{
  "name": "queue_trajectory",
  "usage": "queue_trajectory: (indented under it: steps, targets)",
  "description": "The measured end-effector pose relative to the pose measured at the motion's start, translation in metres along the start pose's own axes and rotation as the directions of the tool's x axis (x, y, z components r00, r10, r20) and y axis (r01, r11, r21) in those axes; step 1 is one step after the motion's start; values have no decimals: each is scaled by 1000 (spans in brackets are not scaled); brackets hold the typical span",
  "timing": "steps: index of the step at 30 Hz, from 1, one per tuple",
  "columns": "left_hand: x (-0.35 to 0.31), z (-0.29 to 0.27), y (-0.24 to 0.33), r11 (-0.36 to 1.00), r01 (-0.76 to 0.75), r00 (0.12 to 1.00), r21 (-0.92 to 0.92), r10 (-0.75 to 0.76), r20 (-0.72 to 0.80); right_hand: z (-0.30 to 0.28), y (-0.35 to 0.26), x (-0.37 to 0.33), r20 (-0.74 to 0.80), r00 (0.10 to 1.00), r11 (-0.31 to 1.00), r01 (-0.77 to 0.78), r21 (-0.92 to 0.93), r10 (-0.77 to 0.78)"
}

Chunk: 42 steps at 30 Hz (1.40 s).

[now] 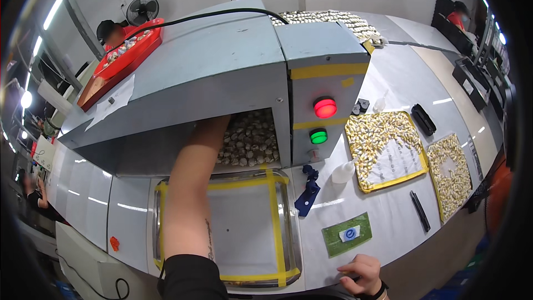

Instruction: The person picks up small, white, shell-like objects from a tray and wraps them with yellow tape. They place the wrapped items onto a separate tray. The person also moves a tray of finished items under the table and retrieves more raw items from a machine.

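Nearest you, at the front edge of the desk (388,216), your right hand (363,274) rests with fingers loosely curled, grasping nothing. Just beyond it lies a green label card (347,234), and to its left a steel tray (283,228) edged in yellow tape sits with its white liner bare. Your left forearm crosses over that tray and runs into the mouth of the grey machine (211,72). Your left hand is hidden inside the opening, so its grip cannot be told.

Small pale pieces (252,139) are heaped just inside that opening, right above the tray's far rim. To work cleanly, I would rake them straight back toward you so they drop onto the liner, keeping your wrist below the opening's top edge.

Open room is mainly over the tray. Rightward, a blue rag (307,189) and a white squeeze bottle (343,172) stand close beside it. Farther right lie two mats (388,144) covered with similar pieces. Red and green buttons (322,122) sit on the machine's face, near your arm's path.
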<state>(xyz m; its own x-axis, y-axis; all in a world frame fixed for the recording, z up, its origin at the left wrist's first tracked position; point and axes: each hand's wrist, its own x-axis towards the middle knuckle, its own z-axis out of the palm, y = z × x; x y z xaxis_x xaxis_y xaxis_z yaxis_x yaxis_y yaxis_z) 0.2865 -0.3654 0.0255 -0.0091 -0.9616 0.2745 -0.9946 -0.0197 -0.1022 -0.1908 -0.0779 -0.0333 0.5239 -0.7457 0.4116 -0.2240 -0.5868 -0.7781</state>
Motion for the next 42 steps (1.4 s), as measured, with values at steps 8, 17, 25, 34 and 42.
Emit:
queue_trajectory:
  steps: [8,17,25,34,42]
  targets:
    - [-22,-27,-7,998,-59,998,-6,60,31,1,-1,0,-6,1000,1000,3,12,-3]
    - [-56,-73,-29,994,-103,989,-24,105,102,2,0,1,-22,1000,999,21,29,-20]
    - [-81,-68,-45,948,169,861,-271,-9,509,0,0,1,-3,998,998,57,29,-57]
    - [-51,-35,-31,970,-181,983,-159,181,-19,-1,0,2,2,997,997,71,13,-72]
    - [-46,-33,8,820,89,879,-565,202,431,-3,1,1,7,998,998,61,29,-62]
